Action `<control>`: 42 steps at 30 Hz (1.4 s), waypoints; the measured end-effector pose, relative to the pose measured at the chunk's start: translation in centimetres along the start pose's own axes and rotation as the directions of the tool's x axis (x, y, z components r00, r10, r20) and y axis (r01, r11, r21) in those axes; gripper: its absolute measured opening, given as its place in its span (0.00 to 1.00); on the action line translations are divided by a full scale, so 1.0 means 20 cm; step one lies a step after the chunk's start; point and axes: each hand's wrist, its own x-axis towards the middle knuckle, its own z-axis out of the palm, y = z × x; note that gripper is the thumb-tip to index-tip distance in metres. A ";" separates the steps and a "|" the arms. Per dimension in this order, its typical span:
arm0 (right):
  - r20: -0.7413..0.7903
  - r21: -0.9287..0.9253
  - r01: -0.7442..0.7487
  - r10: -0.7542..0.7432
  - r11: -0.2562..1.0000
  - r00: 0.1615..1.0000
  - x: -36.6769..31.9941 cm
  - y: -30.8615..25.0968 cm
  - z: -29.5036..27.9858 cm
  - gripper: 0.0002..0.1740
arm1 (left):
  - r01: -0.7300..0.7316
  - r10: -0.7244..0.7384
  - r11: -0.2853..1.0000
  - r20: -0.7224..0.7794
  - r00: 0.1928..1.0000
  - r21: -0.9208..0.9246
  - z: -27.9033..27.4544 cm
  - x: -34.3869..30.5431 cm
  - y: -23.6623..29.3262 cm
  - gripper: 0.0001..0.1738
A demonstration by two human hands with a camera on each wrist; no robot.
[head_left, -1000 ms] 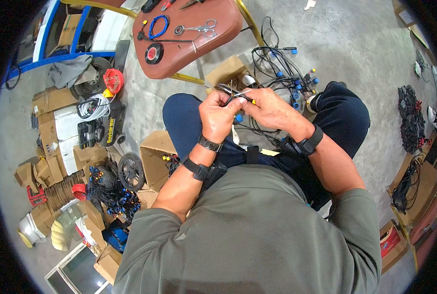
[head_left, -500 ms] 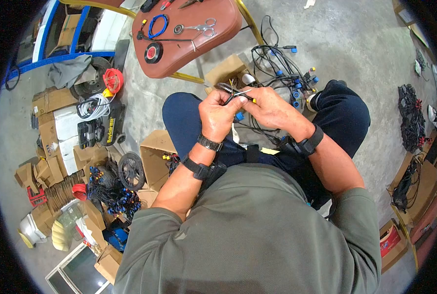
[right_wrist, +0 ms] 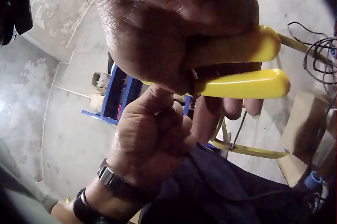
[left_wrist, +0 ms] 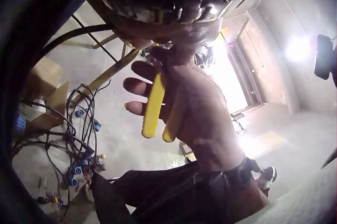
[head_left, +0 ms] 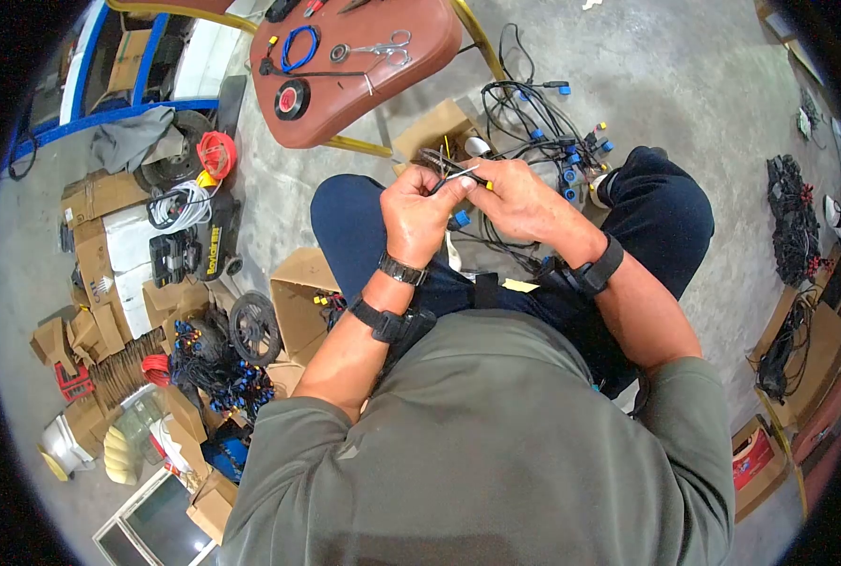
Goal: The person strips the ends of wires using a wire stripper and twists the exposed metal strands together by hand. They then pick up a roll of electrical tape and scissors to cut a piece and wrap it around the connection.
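Note:
In the head view my two hands meet above the lap. The right hand [head_left: 529, 203] grips wire strippers by their yellow handles [right_wrist: 245, 83], which stand a little apart in the right wrist view. Their dark head [head_left: 432, 156] points toward the left hand. Between thumb and fingers, the left hand [head_left: 416, 219] pinches a thin black cable [head_left: 442, 183] with a pale end that crosses the tool. From the left wrist camera, the right hand [left_wrist: 197, 111] shows with some fingers loosely extended beyond the handles. The tool's head is mostly hidden there.
A brown chair seat [head_left: 354, 71] ahead carries scissors [head_left: 383, 49], black tape [head_left: 292, 98] and a blue wire coil [head_left: 299, 49]. An open carton [head_left: 430, 130] and black cables with blue connectors [head_left: 569, 176] lie on the floor. Cartons [head_left: 302, 292] and cable heaps crowd the left.
The dark head of the wire strippers has shifted slightly and looks more spread. Both hands keep their hold in nearly the same place, and the head view has moved a little.

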 end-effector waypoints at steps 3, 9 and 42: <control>0.003 -0.005 -0.012 0.012 1.000 1.000 0.00 -0.01 -0.01 0.11 | 0.001 -0.001 1.000 0.006 1.000 -0.003 0.00 0.00 0.00 0.19; -0.001 0.002 -0.031 0.031 1.000 1.000 0.00 -0.02 -0.02 0.12 | 0.017 -0.017 1.000 -0.009 1.000 0.011 0.01 0.01 0.04 0.19; 0.145 0.170 -0.105 0.081 0.980 0.986 -0.02 -0.06 -0.04 0.15 | -0.157 0.145 0.982 -0.110 0.983 -0.106 -0.07 0.01 0.05 0.19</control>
